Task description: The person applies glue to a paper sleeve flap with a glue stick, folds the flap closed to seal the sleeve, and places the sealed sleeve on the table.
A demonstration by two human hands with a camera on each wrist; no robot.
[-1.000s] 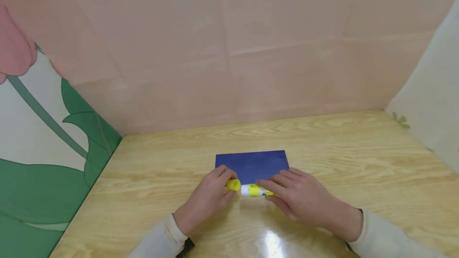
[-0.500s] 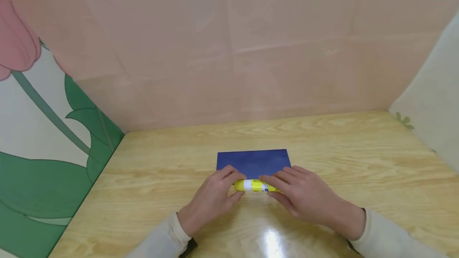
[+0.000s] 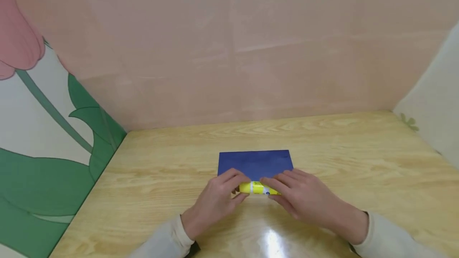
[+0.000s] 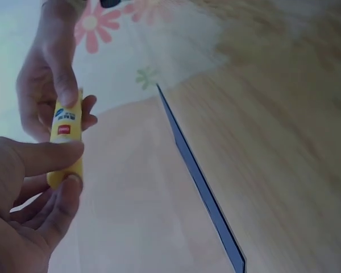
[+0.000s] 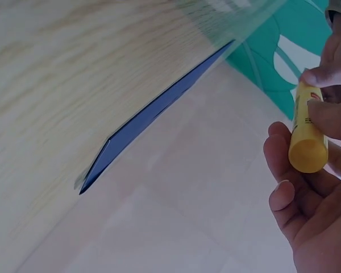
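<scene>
A yellow and white glue stick (image 3: 259, 188) lies crosswise between both hands, above the near edge of a dark blue envelope-like sheet (image 3: 254, 163). My left hand (image 3: 218, 200) pinches its yellow cap (image 3: 245, 187) between thumb and fingers. The other end is gripped by my right hand (image 3: 308, 198). In the left wrist view the glue stick (image 4: 66, 128) shows a red label, with the cap seated against the body. From the right wrist view, the round yellow base of the glue stick (image 5: 308, 153) faces the camera, held between thumb and fingers.
Under the hands is a wood-grain table (image 3: 161, 162). A pinkish sheet (image 3: 229, 51) rises behind it, and a flower-patterned panel (image 3: 46, 130) borders the left side. A whitish panel (image 3: 434, 110) stands at the right. A small dark object (image 3: 193, 249) shows by the left sleeve.
The cap, apart from the glue stick a second ago, has come onto its white end. The white band between cap and body has narrowed as the left hand moved right.
</scene>
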